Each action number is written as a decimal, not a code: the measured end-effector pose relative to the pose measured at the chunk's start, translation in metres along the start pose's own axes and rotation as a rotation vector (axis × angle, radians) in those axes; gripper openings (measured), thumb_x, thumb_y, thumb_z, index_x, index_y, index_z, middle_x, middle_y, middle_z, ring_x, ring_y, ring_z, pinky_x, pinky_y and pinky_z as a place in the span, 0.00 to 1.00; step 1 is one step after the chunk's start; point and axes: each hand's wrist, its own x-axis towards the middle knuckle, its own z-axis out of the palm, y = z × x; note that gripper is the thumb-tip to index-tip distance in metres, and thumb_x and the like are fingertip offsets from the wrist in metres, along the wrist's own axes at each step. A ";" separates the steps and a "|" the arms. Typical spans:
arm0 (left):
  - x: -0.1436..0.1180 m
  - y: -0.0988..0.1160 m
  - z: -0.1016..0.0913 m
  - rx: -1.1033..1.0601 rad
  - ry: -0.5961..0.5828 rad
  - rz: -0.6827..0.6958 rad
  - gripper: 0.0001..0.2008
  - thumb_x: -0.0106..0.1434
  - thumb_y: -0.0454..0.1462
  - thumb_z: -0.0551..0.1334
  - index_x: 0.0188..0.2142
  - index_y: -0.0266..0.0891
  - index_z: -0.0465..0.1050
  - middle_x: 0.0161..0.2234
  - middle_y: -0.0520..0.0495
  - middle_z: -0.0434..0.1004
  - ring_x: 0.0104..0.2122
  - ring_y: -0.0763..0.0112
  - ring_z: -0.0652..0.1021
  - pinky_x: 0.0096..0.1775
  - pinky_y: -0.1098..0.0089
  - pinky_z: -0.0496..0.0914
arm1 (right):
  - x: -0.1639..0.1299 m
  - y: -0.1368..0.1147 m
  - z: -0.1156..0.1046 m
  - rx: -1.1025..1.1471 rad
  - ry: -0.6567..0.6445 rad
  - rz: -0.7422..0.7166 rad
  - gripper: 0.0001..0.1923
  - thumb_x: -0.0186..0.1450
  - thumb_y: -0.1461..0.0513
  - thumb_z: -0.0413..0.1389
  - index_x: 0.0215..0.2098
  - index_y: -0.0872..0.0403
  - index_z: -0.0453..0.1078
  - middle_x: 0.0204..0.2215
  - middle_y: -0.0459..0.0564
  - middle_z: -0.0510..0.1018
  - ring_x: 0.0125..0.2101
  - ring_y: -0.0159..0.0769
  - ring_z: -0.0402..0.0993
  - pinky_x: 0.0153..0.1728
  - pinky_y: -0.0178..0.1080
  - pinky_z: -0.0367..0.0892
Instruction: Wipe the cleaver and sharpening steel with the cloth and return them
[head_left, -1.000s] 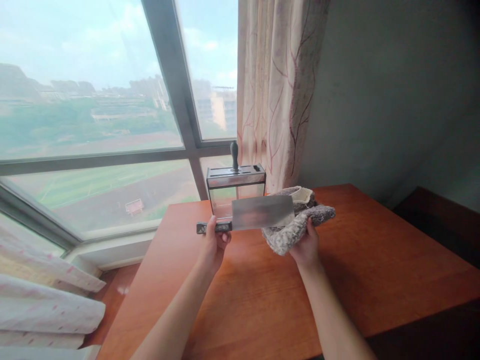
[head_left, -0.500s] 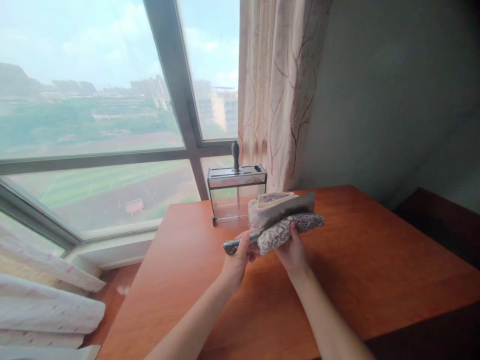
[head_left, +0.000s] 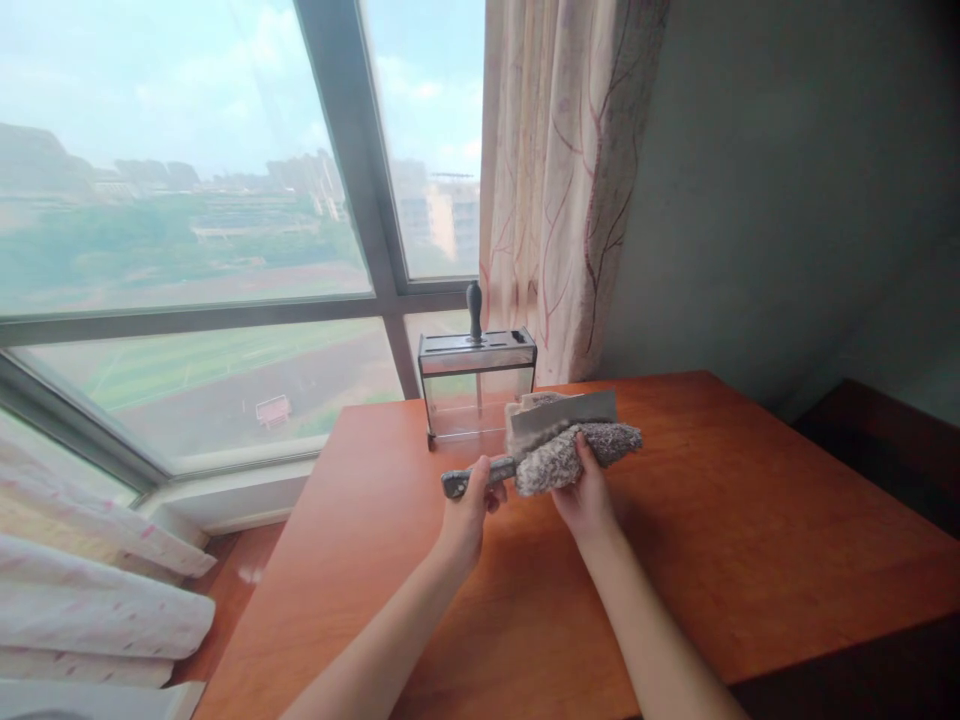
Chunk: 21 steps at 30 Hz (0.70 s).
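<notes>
Cleaver gripped, cloth folded over its blade

My left hand [head_left: 466, 503] grips the cleaver [head_left: 562, 408] handle; my right hand [head_left: 587, 492] clasps the cloth [head_left: 559, 458]. Behind, the clear knife block [head_left: 477, 383] holds one dark-handled tool [head_left: 474, 309].

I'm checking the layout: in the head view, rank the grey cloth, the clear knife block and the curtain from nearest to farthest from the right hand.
1. Grey cloth, held in the right hand.
2. Clear knife block, behind and to the left on the table.
3. Curtain, hanging farthest back by the window.
</notes>
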 end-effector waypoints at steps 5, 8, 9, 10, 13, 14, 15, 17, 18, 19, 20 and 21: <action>0.000 0.004 -0.001 0.009 -0.014 0.005 0.22 0.61 0.51 0.59 0.42 0.36 0.78 0.26 0.47 0.72 0.26 0.74 0.68 0.27 0.74 0.60 | -0.001 -0.007 0.001 0.066 0.016 -0.058 0.15 0.60 0.53 0.61 0.45 0.45 0.72 0.39 0.39 0.81 0.43 0.30 0.76 0.47 0.36 0.71; 0.001 0.003 0.000 -0.017 0.028 0.085 0.20 0.60 0.49 0.61 0.48 0.41 0.75 0.42 0.44 0.76 0.36 0.69 0.74 0.34 0.72 0.66 | -0.009 0.003 0.007 0.076 -0.037 0.005 0.18 0.59 0.52 0.61 0.46 0.46 0.72 0.40 0.40 0.81 0.44 0.32 0.76 0.49 0.38 0.70; 0.001 0.002 0.001 -0.037 0.022 0.103 0.21 0.61 0.49 0.61 0.50 0.43 0.73 0.46 0.44 0.75 0.41 0.66 0.75 0.39 0.71 0.67 | -0.011 0.007 0.009 0.069 -0.064 0.034 0.19 0.59 0.51 0.61 0.47 0.47 0.72 0.42 0.42 0.81 0.45 0.34 0.76 0.49 0.39 0.70; 0.000 0.000 0.002 -0.058 0.008 0.113 0.22 0.61 0.48 0.61 0.52 0.44 0.72 0.50 0.44 0.74 0.45 0.63 0.74 0.43 0.69 0.67 | -0.014 0.011 0.010 0.059 -0.095 0.065 0.20 0.59 0.51 0.62 0.47 0.48 0.72 0.43 0.43 0.81 0.45 0.35 0.75 0.50 0.40 0.70; 0.000 -0.005 0.004 -0.103 -0.009 0.117 0.26 0.60 0.48 0.61 0.56 0.46 0.68 0.54 0.45 0.73 0.50 0.59 0.73 0.51 0.64 0.65 | -0.021 0.019 0.014 0.039 -0.186 0.131 0.21 0.58 0.52 0.63 0.47 0.49 0.72 0.45 0.45 0.80 0.48 0.38 0.74 0.52 0.43 0.68; 0.000 -0.006 0.005 -0.114 -0.002 0.109 0.27 0.60 0.48 0.62 0.57 0.46 0.67 0.54 0.45 0.73 0.51 0.59 0.73 0.52 0.62 0.64 | -0.023 0.021 0.014 0.035 -0.206 0.137 0.21 0.58 0.52 0.63 0.47 0.49 0.72 0.45 0.45 0.80 0.49 0.38 0.74 0.53 0.43 0.68; 0.000 -0.007 0.005 -0.127 0.007 0.100 0.28 0.59 0.48 0.62 0.58 0.47 0.65 0.54 0.45 0.73 0.51 0.58 0.74 0.53 0.62 0.64 | -0.024 0.023 0.015 0.029 -0.221 0.138 0.21 0.57 0.53 0.64 0.47 0.49 0.72 0.45 0.45 0.79 0.49 0.38 0.73 0.53 0.42 0.67; 0.000 -0.007 0.004 -0.155 0.023 0.104 0.28 0.60 0.48 0.62 0.59 0.47 0.65 0.53 0.45 0.74 0.51 0.58 0.73 0.53 0.61 0.64 | -0.026 0.027 0.014 -0.001 -0.245 0.132 0.21 0.55 0.56 0.66 0.46 0.48 0.72 0.45 0.44 0.79 0.49 0.37 0.73 0.53 0.41 0.67; 0.001 -0.006 0.004 -0.167 0.023 0.117 0.28 0.60 0.47 0.62 0.59 0.46 0.65 0.53 0.45 0.74 0.52 0.58 0.73 0.53 0.62 0.64 | -0.027 0.029 0.014 -0.021 -0.255 0.129 0.21 0.54 0.58 0.67 0.46 0.48 0.72 0.45 0.43 0.79 0.49 0.37 0.73 0.54 0.41 0.66; 0.001 -0.004 0.004 -0.177 0.018 0.134 0.27 0.60 0.47 0.62 0.58 0.46 0.65 0.53 0.45 0.74 0.53 0.59 0.73 0.53 0.62 0.64 | -0.028 0.030 0.014 -0.044 -0.264 0.128 0.21 0.53 0.59 0.67 0.46 0.48 0.72 0.45 0.43 0.79 0.48 0.37 0.73 0.54 0.41 0.66; 0.001 -0.003 0.004 -0.182 0.010 0.150 0.26 0.61 0.46 0.62 0.58 0.46 0.65 0.53 0.45 0.74 0.53 0.59 0.72 0.54 0.62 0.64 | -0.029 0.032 0.014 -0.068 -0.271 0.128 0.21 0.53 0.61 0.67 0.45 0.48 0.73 0.45 0.43 0.79 0.48 0.37 0.74 0.55 0.41 0.65; 0.001 -0.001 0.003 -0.181 0.001 0.159 0.25 0.61 0.46 0.61 0.58 0.45 0.66 0.53 0.46 0.74 0.53 0.59 0.72 0.54 0.63 0.64 | -0.029 0.033 0.014 -0.090 -0.275 0.124 0.21 0.53 0.61 0.67 0.45 0.48 0.73 0.44 0.43 0.79 0.47 0.37 0.74 0.55 0.41 0.65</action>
